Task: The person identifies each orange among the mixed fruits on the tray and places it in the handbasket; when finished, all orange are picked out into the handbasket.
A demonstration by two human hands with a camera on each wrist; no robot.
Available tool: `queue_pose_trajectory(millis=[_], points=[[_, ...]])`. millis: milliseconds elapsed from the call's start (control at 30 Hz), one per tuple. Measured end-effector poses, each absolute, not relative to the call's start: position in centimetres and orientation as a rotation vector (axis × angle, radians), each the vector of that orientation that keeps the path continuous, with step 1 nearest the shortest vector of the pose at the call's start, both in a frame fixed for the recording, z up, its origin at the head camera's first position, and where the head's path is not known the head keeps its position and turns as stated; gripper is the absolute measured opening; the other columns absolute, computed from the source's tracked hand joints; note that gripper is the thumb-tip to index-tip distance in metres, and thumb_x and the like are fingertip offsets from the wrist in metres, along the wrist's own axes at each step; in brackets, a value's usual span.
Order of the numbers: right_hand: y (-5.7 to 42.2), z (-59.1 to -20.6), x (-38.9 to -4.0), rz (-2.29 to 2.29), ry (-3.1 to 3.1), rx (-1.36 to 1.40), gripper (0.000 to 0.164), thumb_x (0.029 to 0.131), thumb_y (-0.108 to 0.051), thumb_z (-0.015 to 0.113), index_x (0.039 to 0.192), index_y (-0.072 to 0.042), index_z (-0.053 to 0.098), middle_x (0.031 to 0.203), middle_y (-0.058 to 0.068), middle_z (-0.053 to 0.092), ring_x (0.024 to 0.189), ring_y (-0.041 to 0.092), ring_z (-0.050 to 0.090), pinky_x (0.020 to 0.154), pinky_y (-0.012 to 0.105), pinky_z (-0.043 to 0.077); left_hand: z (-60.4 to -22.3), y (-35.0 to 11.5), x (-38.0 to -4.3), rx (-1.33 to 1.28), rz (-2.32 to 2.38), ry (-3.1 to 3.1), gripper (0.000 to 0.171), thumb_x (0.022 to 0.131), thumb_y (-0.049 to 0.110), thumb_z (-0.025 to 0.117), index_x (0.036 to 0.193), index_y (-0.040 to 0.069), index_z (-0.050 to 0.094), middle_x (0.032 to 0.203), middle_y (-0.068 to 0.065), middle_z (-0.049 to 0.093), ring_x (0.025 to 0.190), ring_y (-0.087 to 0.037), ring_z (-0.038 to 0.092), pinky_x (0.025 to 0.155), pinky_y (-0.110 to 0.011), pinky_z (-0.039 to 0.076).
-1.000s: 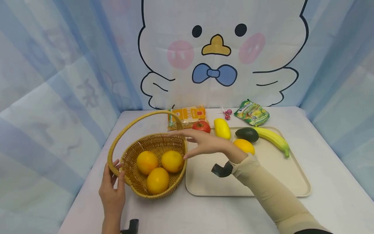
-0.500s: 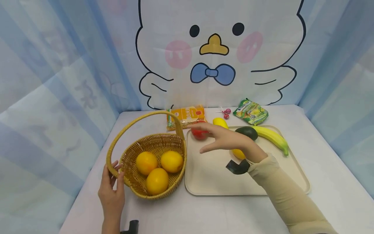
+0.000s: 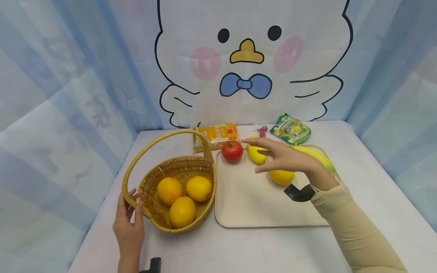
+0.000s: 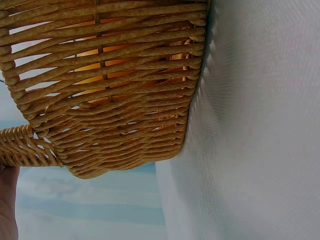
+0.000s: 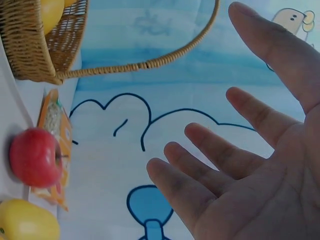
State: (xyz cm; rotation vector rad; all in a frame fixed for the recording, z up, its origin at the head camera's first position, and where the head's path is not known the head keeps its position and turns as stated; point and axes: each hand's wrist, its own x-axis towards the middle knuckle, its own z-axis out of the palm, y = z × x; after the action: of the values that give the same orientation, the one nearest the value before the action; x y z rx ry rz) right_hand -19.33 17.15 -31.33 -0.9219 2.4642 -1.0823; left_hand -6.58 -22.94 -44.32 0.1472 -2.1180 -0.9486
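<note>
My left hand point(image 3: 129, 229) grips the left base of the handle point(image 3: 150, 147) of a wicker basket point(image 3: 160, 167), thumb in front and fingers behind. Three orange-yellow fruits point(image 3: 182, 211) lie inside the basket. Over the beige tray point(image 3: 246, 212), my right hand point(image 3: 290, 157) hovers with fingers spread and nothing in its palm point(image 5: 280, 190). Nearest to it are a yellow fruit point(image 3: 256, 154), partly covered by the fingers, and an orange-yellow fruit point(image 3: 281, 177) below the hand. A red apple point(image 3: 232, 151) sits at the tray's back-left corner. The banana point(image 3: 315, 155) is partly hidden behind the hand.
Behind the tray lie an orange food packet point(image 3: 216, 136), small lollipops point(image 3: 262, 131) and a green snack bag point(image 3: 291, 129). A printed curtain point(image 3: 246, 106) encloses the white table point(image 3: 256, 250) at the back and sides.
My right hand has moved right, from beside the basket's right rim to above the tray, uncovering the apple and hiding the dark green avocado. The left hand stays on the basket handle.
</note>
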Motion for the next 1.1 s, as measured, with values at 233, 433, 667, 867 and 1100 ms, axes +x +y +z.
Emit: queue_pose_trajectory(millis=[233, 433, 667, 867, 1100], points=[[18.8, -30.9, -19.2, -1.161, 2.43, -0.88, 0.078, 0.082, -0.028, 0.073, 0.147, -0.027, 0.03, 0.156, 0.006, 0.025, 0.138, 0.041, 0.032, 0.111, 0.059, 0.031, -44.1, -23.0, -6.4, 0.168, -0.951, -2.127, 0.055, 0.093, 0.01, 0.058, 0.144, 0.017, 0.038, 0.128, -0.011, 0.059, 0.113, 0.019, 0.044, 0.094, 0.003, 0.036], [20.5, -30.6, -19.0, -1.153, 2.479, -0.844, 0.075, 0.084, -0.026, 0.07, 0.147, -0.028, 0.029, 0.155, 0.012, 0.025, 0.136, 0.042, 0.034, 0.109, 0.058, 0.034, -44.2, -23.0, -6.4, 0.151, -0.945, -2.121, 0.056, 0.092, 0.009, 0.058, 0.144, 0.017, 0.038, 0.127, -0.012, 0.06, 0.113, 0.02, 0.044, 0.092, 0.003, 0.036], [22.3, -30.1, -18.7, -1.161, 2.529, -0.808, 0.077, 0.086, -0.027, 0.068, 0.149, -0.023, 0.025, 0.157, 0.012, 0.021, 0.138, 0.043, 0.029, 0.108, 0.055, 0.036, -44.2, -22.9, -6.5, 0.138, -0.954, -2.113, 0.056, 0.092, 0.008, 0.059, 0.143, 0.014, 0.039, 0.126, -0.013, 0.06, 0.113, 0.019, 0.045, 0.092, 0.003, 0.037], [22.9, -30.3, -18.9, -1.15, 2.569, -0.847, 0.076, 0.086, -0.024, 0.069, 0.149, -0.017, 0.027, 0.156, 0.013, 0.025, 0.139, 0.04, 0.029, 0.111, 0.053, 0.031, -44.3, -22.9, -6.5, 0.12, -0.954, -2.096, 0.056, 0.092, 0.006, 0.058, 0.143, 0.014, 0.039, 0.126, -0.015, 0.06, 0.112, 0.018, 0.046, 0.092, 0.002, 0.038], [23.5, -30.2, -18.8, -1.181, 2.605, -0.772, 0.077, 0.083, -0.022, 0.071, 0.147, -0.024, 0.029, 0.154, 0.009, 0.028, 0.139, 0.036, 0.031, 0.111, 0.055, 0.033, -44.4, -22.9, -6.5, 0.125, -0.945, -2.102, 0.056, 0.092, 0.007, 0.058, 0.144, 0.015, 0.039, 0.125, -0.015, 0.06, 0.113, 0.018, 0.046, 0.092, 0.002, 0.038]])
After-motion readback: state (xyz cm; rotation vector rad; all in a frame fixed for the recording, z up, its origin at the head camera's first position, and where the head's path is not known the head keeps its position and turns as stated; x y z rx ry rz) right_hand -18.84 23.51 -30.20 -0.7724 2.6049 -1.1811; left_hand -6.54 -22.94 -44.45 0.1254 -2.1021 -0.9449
